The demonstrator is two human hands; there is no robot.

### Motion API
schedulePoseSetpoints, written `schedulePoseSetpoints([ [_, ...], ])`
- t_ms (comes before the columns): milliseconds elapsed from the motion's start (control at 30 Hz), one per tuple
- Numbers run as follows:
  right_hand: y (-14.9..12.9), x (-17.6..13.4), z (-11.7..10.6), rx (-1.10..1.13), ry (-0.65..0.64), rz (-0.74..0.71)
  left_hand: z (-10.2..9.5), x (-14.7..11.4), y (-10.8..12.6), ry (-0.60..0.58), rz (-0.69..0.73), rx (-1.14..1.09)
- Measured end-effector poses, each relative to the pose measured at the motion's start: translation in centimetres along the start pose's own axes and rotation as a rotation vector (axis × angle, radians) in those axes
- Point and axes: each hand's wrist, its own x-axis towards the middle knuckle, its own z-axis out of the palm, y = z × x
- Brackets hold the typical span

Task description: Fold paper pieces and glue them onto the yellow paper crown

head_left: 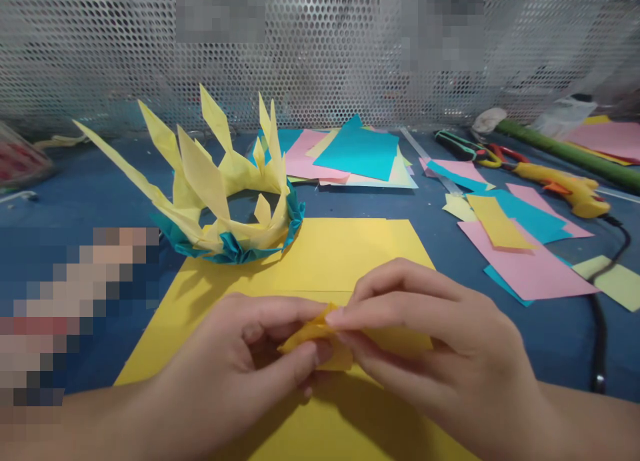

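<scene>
A small folded piece of orange-yellow paper (306,334) is pinched between both hands, low in the middle of the view. My left hand (240,347) grips its left side between thumb and fingers. The thumb and fingertips of my right hand (440,341) press on its upper right part, hiding some of the folds. Beneath the hands lies a large yellow sheet (360,251). Beyond my left hand stands a pale yellow folded-paper crown (205,181) with tall pointed spikes and a crumpled teal paper band (243,251) around its base.
Coloured paper sheets (360,151) are piled at the back. On the right lie paper scraps (525,261), a yellow glue gun (565,184) with a black cord (597,327), pliers (493,155) and a green rod (570,151). A perforated metal screen (320,61) closes the back.
</scene>
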Motion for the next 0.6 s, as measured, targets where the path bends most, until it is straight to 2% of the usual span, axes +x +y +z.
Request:
schedulePoseSetpoints([
  [167, -0.09, 0.35, -0.22, 0.085, -0.048, 0.009, -0.25, 0.04, 0.09, -0.004, 0.022, 0.011],
  [400, 0.39, 0.38, 0.00, 0.143, -0.019, 0.201, 0.12, 0.31, 0.29, 0.007, -0.043, -0.238],
  [500, 0.41, 0.46, 0.07, 0.172, -0.021, 0.310, 0.05, 0.46, 0.16, 0.010, -0.034, -0.219],
  [600, 0.35, 0.48, 0.18, 0.247, -0.024, 0.406, -0.02, 0.39, -0.02, 0.002, 0.005, -0.107],
])
